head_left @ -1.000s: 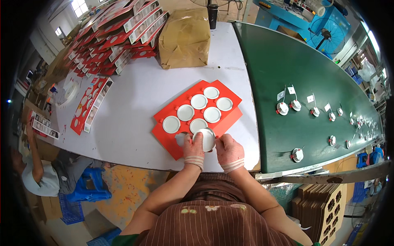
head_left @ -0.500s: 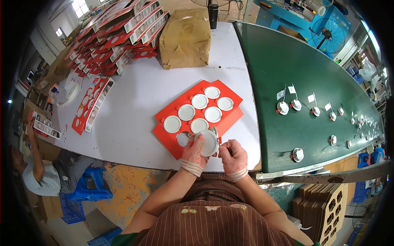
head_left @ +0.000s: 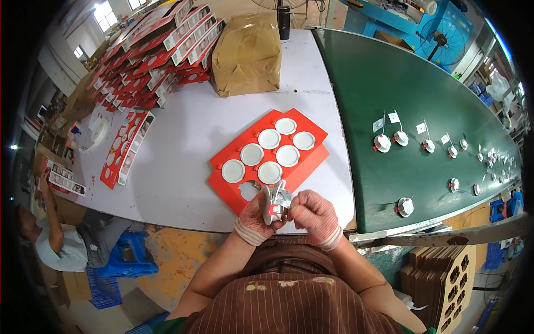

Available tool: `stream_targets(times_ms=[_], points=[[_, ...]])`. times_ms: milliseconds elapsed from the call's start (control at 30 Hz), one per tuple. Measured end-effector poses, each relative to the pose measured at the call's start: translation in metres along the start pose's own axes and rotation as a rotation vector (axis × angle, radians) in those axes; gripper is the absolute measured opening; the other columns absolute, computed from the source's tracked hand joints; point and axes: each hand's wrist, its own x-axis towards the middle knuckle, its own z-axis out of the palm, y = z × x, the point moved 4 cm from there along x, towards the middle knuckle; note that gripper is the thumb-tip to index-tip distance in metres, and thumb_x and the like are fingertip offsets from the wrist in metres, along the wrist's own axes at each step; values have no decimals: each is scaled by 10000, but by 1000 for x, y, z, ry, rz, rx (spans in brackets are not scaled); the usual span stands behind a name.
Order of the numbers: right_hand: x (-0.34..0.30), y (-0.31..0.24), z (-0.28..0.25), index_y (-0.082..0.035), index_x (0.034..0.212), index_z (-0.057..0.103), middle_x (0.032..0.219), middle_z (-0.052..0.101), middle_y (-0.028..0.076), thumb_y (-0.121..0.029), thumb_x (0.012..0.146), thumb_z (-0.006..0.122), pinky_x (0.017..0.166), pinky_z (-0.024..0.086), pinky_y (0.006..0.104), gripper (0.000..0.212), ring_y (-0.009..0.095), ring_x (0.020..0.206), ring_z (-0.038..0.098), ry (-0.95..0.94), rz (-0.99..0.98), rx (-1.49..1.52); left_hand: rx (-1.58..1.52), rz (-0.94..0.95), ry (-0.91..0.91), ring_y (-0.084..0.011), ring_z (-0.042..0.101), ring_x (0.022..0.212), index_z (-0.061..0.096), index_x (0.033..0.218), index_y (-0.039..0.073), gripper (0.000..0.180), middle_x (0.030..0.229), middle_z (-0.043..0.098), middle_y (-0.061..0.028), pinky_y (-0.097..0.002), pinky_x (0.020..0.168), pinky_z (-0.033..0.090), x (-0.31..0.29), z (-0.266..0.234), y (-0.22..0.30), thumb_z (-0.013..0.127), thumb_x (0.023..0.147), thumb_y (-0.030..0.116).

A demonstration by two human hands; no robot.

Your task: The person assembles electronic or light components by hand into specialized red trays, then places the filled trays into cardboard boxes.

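In my gloved left hand (head_left: 253, 219) is a round white downlight (head_left: 269, 207), tipped on edge so that its back with a red clip shows. A silvery label (head_left: 284, 197) and a white wire stand up from it. Just to the right, my gloved right hand (head_left: 316, 219) is closed in a pinch by the label and the light's back; what its fingertips grip is hidden. Beyond both hands lies a red cardboard sheet (head_left: 306, 172) with several white downlights (head_left: 270, 172) set in its holes. One hole (head_left: 248, 190), beside my left hand, holds no light.
On the right, a green conveyor belt (head_left: 370, 195) carries several more downlights (head_left: 405, 207). A brown wrapped package (head_left: 247, 58) and piled red boxes (head_left: 161, 53) stand at the back. One red box (head_left: 125, 147) lies at left, near a seated person (head_left: 61, 239). Cut cardboard sheets (head_left: 431, 284) stand lower right.
The downlight in my left hand has turned from face up to on edge, bringing its back, label and wire into sight. My right hand stays close beside it, still closed.
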Motion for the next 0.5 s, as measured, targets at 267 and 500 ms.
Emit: stream_targets(times_ms=[267, 500], points=[[14, 5, -10, -27, 877, 579, 661, 559, 21, -181, 856, 625, 447, 353, 213, 162, 85, 508, 463, -20, 296, 124, 171, 98, -71, -231, 623, 783, 572, 1058, 84, 322, 945, 614, -66, -350, 558, 560, 4, -26, 1, 674, 825, 281], [8, 18, -14, -36, 831, 561, 643, 546, 23, -142, 856, 608, 432, 330, 205, 119, 74, 490, 445, 121, 158, 262, 55, 183, -21, -263, 643, 802, 567, 1052, 129, 272, 994, 623, -96, -368, 538, 581, 1, -24, 0, 644, 845, 288]])
